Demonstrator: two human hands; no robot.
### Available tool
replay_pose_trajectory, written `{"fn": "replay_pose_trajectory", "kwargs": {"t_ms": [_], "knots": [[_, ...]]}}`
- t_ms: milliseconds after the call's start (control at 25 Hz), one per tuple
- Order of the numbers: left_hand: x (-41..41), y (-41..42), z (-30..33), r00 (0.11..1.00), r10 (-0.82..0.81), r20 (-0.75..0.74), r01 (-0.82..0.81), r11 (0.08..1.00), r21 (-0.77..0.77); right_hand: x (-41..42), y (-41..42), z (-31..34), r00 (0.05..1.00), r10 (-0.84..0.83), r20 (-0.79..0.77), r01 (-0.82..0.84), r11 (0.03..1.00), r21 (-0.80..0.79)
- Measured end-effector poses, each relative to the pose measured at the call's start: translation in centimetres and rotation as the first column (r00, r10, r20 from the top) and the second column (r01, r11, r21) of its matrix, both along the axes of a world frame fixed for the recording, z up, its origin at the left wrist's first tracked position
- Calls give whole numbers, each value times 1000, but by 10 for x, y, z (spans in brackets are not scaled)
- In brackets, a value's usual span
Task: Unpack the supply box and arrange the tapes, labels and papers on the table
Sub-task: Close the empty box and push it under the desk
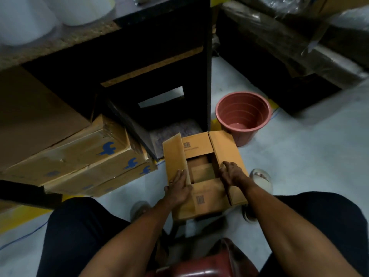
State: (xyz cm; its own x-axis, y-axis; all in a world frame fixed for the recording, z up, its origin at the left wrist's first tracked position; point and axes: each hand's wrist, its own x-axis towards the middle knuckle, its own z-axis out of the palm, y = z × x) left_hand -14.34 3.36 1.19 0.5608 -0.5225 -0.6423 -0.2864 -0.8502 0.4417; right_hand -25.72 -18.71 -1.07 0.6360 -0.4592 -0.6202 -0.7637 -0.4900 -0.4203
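Now I'm opening the supply box (207, 176): left hand (178, 187) flat, fingers straight on one flap, right hand (232, 173) curled over the other; next, reach inside.

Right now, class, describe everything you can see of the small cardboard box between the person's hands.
The small cardboard box is tan corrugated card, standing on the pale floor between the person's knees. All four flaps are open; printed codes mark two. Inside lie flat brown packets. The left hand rests on the left flap; the right hand grips the right flap's edge.
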Motion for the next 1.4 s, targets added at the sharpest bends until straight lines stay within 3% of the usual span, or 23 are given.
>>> {"fn": "replay_pose_trajectory", "kwargs": {"t_ms": [160, 320, 440, 600, 800, 1120, 1400], "knots": [[0, -4, -19, 985, -170, 18, 167, 980, 107, -6, -10, -30, 992, -116, -58, 112, 992, -60], [4, -5, -32, 971, -236, 39, 227, 959, 169, -10, -18, -41, 980, -170, -100, 159, 981, -107], [11, -6, -37, 962, -270, 21, 261, 944, 201, -4, -22, -37, 958, -273, -91, 269, 962, -49], [17, 0, -40, 971, -238, -10, 238, 962, 131, 2, -31, -35, 904, -426, -51, 429, 897, 106], [13, 9, -42, 972, -233, 35, 227, 967, 117, 12, -8, -23, 915, -380, -137, 361, 922, -141], [15, 20, -48, 978, -207, -3, 206, 972, 117, 11, 22, 13, 941, -337, -37, 307, 892, -332], [15, 20, -48, 977, -214, -14, 214, 972, 93, 13, 47, 22, 994, -110, -12, 85, 827, -556]]}}
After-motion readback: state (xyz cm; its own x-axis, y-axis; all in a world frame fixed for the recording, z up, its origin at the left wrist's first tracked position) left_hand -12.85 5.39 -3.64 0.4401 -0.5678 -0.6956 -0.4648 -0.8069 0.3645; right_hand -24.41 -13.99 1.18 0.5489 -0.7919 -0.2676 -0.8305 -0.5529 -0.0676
